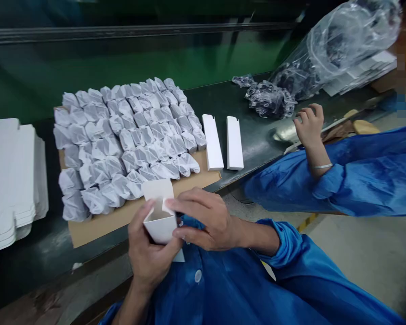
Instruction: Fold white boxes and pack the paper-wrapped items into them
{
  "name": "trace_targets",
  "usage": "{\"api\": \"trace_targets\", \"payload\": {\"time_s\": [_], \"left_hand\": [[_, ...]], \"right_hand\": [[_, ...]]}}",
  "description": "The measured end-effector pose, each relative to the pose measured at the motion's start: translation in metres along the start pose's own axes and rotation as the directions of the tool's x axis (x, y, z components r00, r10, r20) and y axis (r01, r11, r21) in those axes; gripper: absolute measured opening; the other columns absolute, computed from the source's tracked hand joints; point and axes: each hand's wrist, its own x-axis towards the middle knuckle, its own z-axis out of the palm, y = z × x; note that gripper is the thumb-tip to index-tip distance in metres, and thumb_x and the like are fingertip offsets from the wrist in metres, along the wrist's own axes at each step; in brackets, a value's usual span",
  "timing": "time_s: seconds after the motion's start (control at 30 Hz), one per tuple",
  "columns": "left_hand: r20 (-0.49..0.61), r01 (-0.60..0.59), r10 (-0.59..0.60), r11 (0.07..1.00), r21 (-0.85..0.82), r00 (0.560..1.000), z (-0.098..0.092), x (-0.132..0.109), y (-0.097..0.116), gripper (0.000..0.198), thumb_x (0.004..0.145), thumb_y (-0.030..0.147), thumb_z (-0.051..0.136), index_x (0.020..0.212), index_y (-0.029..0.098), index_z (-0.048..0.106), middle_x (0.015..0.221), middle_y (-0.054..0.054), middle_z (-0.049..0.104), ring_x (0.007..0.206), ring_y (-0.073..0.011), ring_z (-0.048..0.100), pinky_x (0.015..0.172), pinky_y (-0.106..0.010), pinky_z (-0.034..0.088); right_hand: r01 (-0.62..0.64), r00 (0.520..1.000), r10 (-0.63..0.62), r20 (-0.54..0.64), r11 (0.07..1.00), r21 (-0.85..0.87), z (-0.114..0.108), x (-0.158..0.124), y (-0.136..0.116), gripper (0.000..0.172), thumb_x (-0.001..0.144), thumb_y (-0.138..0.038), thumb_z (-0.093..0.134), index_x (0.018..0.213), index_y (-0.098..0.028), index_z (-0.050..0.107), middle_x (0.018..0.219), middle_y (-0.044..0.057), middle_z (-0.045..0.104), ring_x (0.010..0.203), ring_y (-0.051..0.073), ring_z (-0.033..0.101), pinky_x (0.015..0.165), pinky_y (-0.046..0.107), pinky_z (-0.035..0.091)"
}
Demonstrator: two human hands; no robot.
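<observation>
A small white cardboard box with its top flaps up is held in front of my chest. My left hand wraps round its left side and underside. On the right, my right hand grips the box near a side flap, thumb and fingers on its edge. Beyond the box, many paper-wrapped pieces stand in rows on a flat brown cardboard sheet. Two narrow white boxes lie to the right of the rows.
Flat white box blanks are stacked at the left on the dark workbench. Crumpled clear plastic and a large plastic bag lie at the back right. A co-worker's hand and blue sleeve reach in from the right.
</observation>
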Motion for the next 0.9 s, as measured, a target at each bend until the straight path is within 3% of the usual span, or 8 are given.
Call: {"api": "trace_targets", "payload": {"time_s": [0.1, 0.2, 0.27, 0.33, 0.4, 0.47, 0.77, 0.9], "left_hand": [[-0.023, -0.021, 0.02, 1.0, -0.022, 1.0, 0.002, 0.001, -0.004, 0.054, 0.08, 0.032, 0.072, 0.13, 0.024, 0.052, 0.115, -0.004, 0.063, 0.102, -0.0193, 0.066, 0.086, -0.03, 0.057], [0.123, 0.009, -0.002, 0.998, -0.062, 0.992, -0.002, 0.003, -0.009, 0.046, 0.078, 0.032, 0.073, 0.119, 0.023, 0.055, 0.108, -0.002, 0.065, 0.094, -0.016, 0.068, 0.079, -0.024, 0.057], [0.174, 0.032, -0.018, 0.997, -0.074, 0.984, -0.007, 0.004, -0.01, 0.044, 0.078, 0.032, 0.074, 0.117, 0.024, 0.055, 0.107, -0.001, 0.066, 0.09, -0.0147, 0.069, 0.074, -0.022, 0.057], [0.206, 0.025, -0.014, 0.998, -0.05, 0.979, -0.01, 0.006, -0.009, 0.04, 0.079, 0.031, 0.073, 0.115, 0.024, 0.055, 0.105, -0.001, 0.067, 0.085, -0.0136, 0.069, 0.07, -0.021, 0.056], [0.242, -0.012, 0.015, 1.0, -0.015, 0.97, -0.012, 0.009, -0.005, 0.036, 0.08, 0.03, 0.071, 0.111, 0.024, 0.055, 0.102, 0.0, 0.067, 0.081, -0.0135, 0.07, 0.067, -0.021, 0.055], [0.259, -0.052, 0.042, 0.998, 0.03, 0.965, -0.013, 0.012, -0.003, 0.032, 0.081, 0.03, 0.069, 0.109, 0.024, 0.053, 0.1, 0.0, 0.068, 0.079, -0.0144, 0.07, 0.065, -0.022, 0.055], [0.102, -0.057, 0.043, 0.988, 0.141, 0.994, -0.004, -0.001, -0.006, 0.056, 0.082, 0.033, 0.07, 0.13, 0.021, 0.044, 0.094, -0.003, 0.066, 0.074, -0.0175, 0.07, 0.059, -0.025, 0.054], [0.088, -0.041, 0.026, 0.985, 0.166, 0.996, -0.004, -0.006, -0.006, 0.098, 0.084, 0.033, 0.069, 0.157, 0.016, 0.006, 0.108, -0.012, 0.068, 0.079, -0.0214, 0.071, 0.058, -0.027, 0.053]], "right_hand": [[0.083, 0.995, -0.084, 0.054, 0.996, 0.011, -0.002, 0.005, 0.011, 0.032, 0.099, -0.037, 0.057, 0.116, -0.011, 0.067, 0.09, 0.009, 0.073, 0.079, 0.016, 0.068, 0.071, 0.027, 0.055], [-0.136, 0.983, 0.094, 0.16, 0.952, 0.275, -0.005, 0.007, 0.019, 0.029, 0.096, -0.036, 0.063, 0.113, -0.014, 0.07, 0.089, 0.006, 0.074, 0.077, 0.014, 0.068, 0.07, 0.026, 0.055], [-0.396, 0.915, 0.377, 0.145, 0.771, 0.499, -0.009, 0.013, 0.023, 0.027, 0.097, -0.038, 0.061, 0.11, -0.017, 0.071, 0.086, 0.004, 0.073, 0.072, 0.011, 0.067, 0.066, 0.023, 0.055], [-0.557, 0.788, 0.581, 0.204, 0.532, 0.638, -0.012, 0.021, 0.026, 0.029, 0.098, -0.042, 0.058, 0.103, -0.017, 0.071, 0.08, 0.002, 0.07, 0.066, 0.01, 0.065, 0.059, 0.022, 0.053], [-0.651, 0.714, 0.585, 0.385, 0.352, 0.672, -0.011, 0.029, 0.027, 0.031, 0.095, -0.045, 0.061, 0.093, -0.016, 0.071, 0.076, 0.001, 0.067, 0.063, 0.01, 0.062, 0.057, 0.021, 0.051], [-0.706, 0.687, 0.495, 0.532, 0.281, 0.65, -0.008, 0.034, 0.026, 0.028, 0.088, -0.043, 0.071, 0.088, -0.015, 0.07, 0.078, 0.001, 0.067, 0.068, 0.01, 0.061, 0.061, 0.022, 0.051], [-0.661, 0.745, 0.422, 0.517, 0.364, 0.656, 0.005, 0.03, 0.014, 0.02, 0.083, -0.027, 0.077, 0.1, -0.015, 0.073, 0.097, 0.005, 0.071, 0.085, 0.013, 0.066, 0.073, 0.024, 0.052], [-0.421, 0.904, 0.297, 0.307, 0.738, 0.527, 0.008, 0.023, 0.008, 0.015, 0.092, -0.023, 0.067, 0.105, -0.018, 0.075, 0.113, 0.008, 0.072, 0.107, 0.017, 0.067, 0.091, 0.032, 0.055]]}}
